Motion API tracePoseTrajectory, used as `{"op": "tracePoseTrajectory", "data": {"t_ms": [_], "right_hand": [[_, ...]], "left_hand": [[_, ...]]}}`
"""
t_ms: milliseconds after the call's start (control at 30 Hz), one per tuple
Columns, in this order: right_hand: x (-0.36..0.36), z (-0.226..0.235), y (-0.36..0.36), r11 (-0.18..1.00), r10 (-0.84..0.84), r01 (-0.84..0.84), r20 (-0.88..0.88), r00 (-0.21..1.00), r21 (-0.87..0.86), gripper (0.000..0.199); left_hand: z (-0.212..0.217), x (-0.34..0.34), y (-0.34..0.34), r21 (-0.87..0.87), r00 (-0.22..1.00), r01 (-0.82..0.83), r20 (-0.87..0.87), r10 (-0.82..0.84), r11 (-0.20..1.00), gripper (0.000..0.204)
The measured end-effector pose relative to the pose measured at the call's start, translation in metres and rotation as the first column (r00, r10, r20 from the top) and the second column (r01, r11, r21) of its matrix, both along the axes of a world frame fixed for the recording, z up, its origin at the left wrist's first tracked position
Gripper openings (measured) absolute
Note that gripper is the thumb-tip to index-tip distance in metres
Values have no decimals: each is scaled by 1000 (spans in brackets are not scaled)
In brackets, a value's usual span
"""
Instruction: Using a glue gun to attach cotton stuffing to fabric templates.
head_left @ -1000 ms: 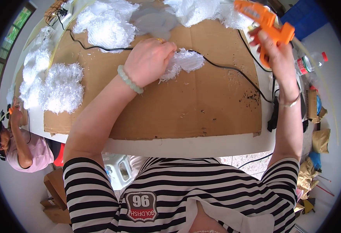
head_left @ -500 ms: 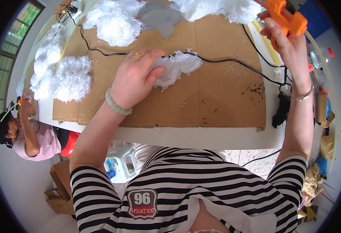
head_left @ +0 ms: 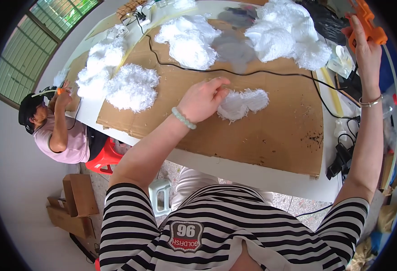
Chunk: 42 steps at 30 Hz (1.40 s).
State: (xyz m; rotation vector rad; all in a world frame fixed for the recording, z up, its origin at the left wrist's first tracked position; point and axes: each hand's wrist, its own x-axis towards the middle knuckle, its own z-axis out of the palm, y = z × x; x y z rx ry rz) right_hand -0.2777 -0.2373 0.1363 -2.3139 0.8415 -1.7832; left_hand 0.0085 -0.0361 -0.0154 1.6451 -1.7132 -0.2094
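The black cord (head_left: 288,76), which met the white piece (head_left: 246,103) a moment ago, now runs apart above it, seemingly leaving that piece freer to work. The piece lies mid-frame on cardboard (head_left: 270,144). Hands well apart: left hand (head_left: 204,100) at its left edge, grip unclear; right hand (head_left: 368,52) clasping the orange glue gun (head_left: 366,18), upper right.

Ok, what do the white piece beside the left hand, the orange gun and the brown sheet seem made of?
White piece: some soft fabric, perhaps synthetic, with frayed, thready edges. Orange gun: likely hard plastic, smooth, uniformly coloured. Brown sheet: apparently cardboard, matt, with a papery, ragged edge.
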Motion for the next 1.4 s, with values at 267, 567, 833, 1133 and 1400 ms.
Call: {"op": "tracePoseTrajectory", "data": {"t_ms": [267, 567, 833, 1133, 1400], "right_hand": [[-15, -69, 24, 800, 399, -248, -176, 900, 547, 31], [-17, -90, 78, 390, 690, -65, -245, 681, 918, 25], [-3, -103, 78, 483, 628, 4, -349, 696, 876, 30], [10, -110, 78, 605, 586, 27, -468, 661, 796, 29], [16, -109, 76, 608, 592, 40, -486, 642, 793, 28]], "left_hand": [[12, -1, 0, -227, 986, 98, 153, -64, 969, 14], [1, -22, -43, -156, 932, 355, 142, -334, 922, 14], [-14, -23, -71, -125, 943, 275, 228, -242, 953, 14], [-14, -24, -67, -220, 958, 282, 112, -263, 934, 18], [-21, -25, -66, -210, 953, 302, 100, -287, 930, 20]]}}
